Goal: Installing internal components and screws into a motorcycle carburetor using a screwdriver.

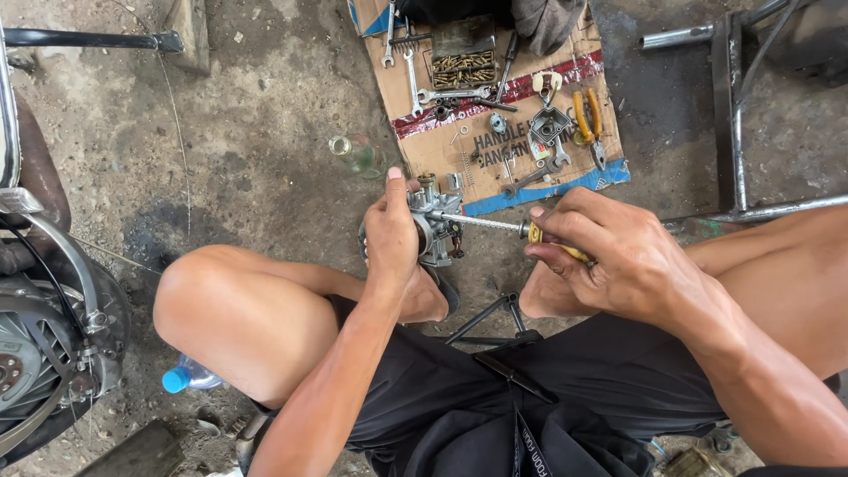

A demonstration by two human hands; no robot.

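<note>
**Carburettor held at frame centre, screwdriver tip set into its side**

A small grey metal carburettor [435, 225] sits just above the middle of the frame, clasped by the left hand [391, 237], whose fingers wrap tightly round its left side with the thumb pointing up. From the right, a screwdriver [495, 224] runs nearly level, its slim steel shaft meeting the carburettor body. The right hand [609, 256] is closed firmly around the yellow handle, knuckles upward, right of centre.

Both hands hang between the person's bare knees, over black shorts that fill the lower middle. A narrow strip of bare concrete floor [265, 132] lies between the carburettor and the near edge of a flattened cardboard sheet [442, 141] just above it.

The cardboard reaches up to the top edge of the frame and is crowded: spanners [413, 79] at its left, a tray of brass-coloured small parts [464, 68] at the top, orange-handled pliers [587, 119] at its right. A small glass jar [352, 152] stands on the floor just beside its left edge.

The widest open floor is in the upper left. The left edge is closed off by a motorcycle wheel and engine [44, 353]; a metal frame [733, 115] bounds the upper right. A plastic bottle with a blue cap [187, 377] lies under the left knee.
</note>
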